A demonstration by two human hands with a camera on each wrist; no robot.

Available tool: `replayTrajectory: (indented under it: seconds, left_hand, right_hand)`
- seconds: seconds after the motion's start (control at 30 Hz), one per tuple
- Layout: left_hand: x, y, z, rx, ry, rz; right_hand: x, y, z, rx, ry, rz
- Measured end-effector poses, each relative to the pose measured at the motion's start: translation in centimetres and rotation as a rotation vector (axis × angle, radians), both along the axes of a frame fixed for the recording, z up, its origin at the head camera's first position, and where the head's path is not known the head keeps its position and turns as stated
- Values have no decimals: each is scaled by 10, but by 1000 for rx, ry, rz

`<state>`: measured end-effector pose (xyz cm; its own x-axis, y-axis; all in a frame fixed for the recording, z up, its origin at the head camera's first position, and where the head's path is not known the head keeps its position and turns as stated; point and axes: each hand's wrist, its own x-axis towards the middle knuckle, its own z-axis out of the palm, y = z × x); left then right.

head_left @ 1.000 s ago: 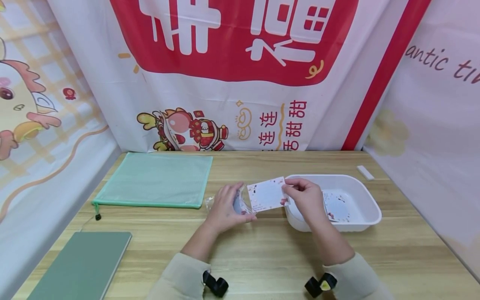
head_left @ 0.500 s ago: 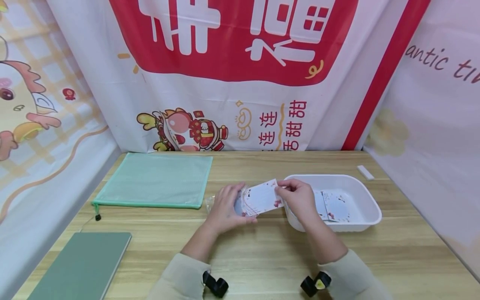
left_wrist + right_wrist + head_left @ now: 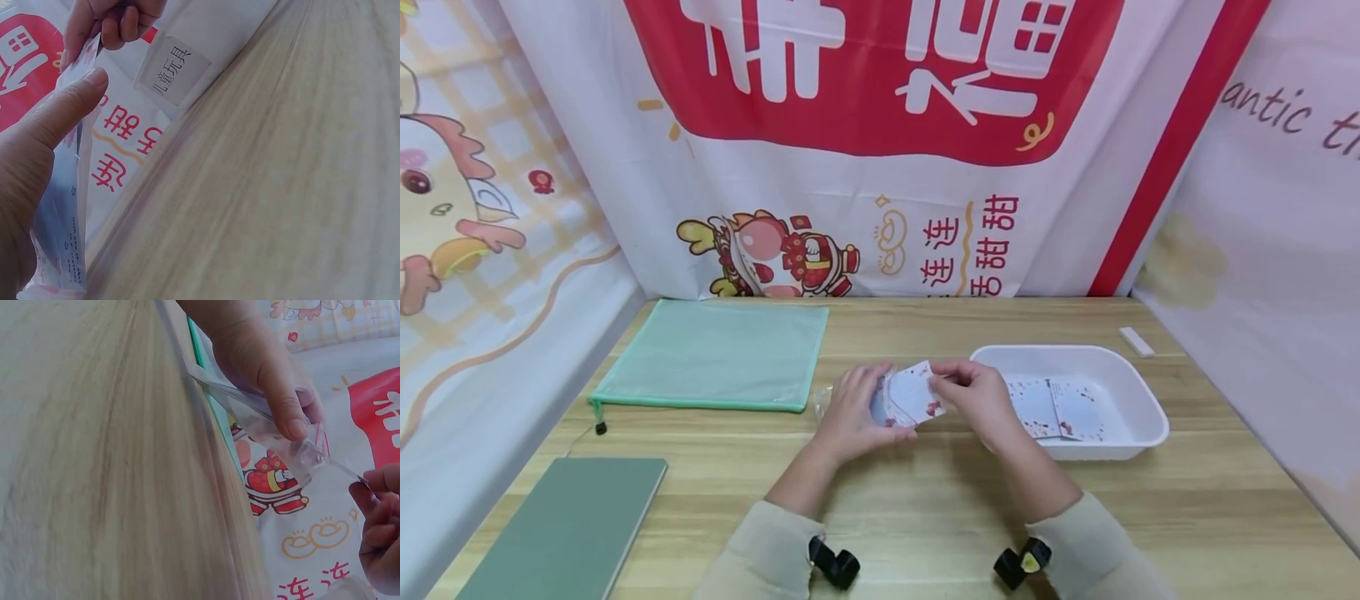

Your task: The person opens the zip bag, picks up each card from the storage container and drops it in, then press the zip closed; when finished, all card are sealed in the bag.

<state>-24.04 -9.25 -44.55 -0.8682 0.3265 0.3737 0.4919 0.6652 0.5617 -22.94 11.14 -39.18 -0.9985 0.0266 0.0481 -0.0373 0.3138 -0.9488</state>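
Observation:
My left hand point(image 3: 852, 421) grips a clear plastic bag point(image 3: 253, 411), its thumb along the near side. Blue-white printed paper point(image 3: 59, 212) shows through the plastic in the left wrist view. At the bag's open right end, my right hand point(image 3: 976, 398) pinches the edge of a white note card point(image 3: 912, 393) with small red and dark prints. The card's left part lies inside the bag mouth, partly hidden by plastic. Beside the right hand, a white plastic basin point(image 3: 1152, 417) holds two similar cards point(image 3: 1078, 410), lying overlapped on its floor.
A mint mesh zip pouch point(image 3: 715, 354) lies at the back left of the wooden table point(image 3: 925, 517). Nearer on the left is a grey-green notebook point(image 3: 565, 521). A small white block point(image 3: 1137, 342) sits behind the basin. Printed cloth hangs around the table.
My right hand has moved left, sliding the card further into the bag, so less of it shows. More of the cards in the basin is uncovered. The left hand stays nearly still.

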Motion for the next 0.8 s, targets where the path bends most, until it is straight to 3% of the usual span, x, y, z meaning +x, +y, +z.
replayTrajectory:
  seconds: [0.23,0.43,0.8]
  left_hand:
    - [0,1,1,3,-17,1]
    - [0,2,0,13,-2,-4]
    - [1,1,0,12,43,-24]
  right_hand:
    - [1,7,-1,77,-13,131]
    - [-1,-4,-7,173,28,183]
    - [-7,-23,-20,246,94,276]
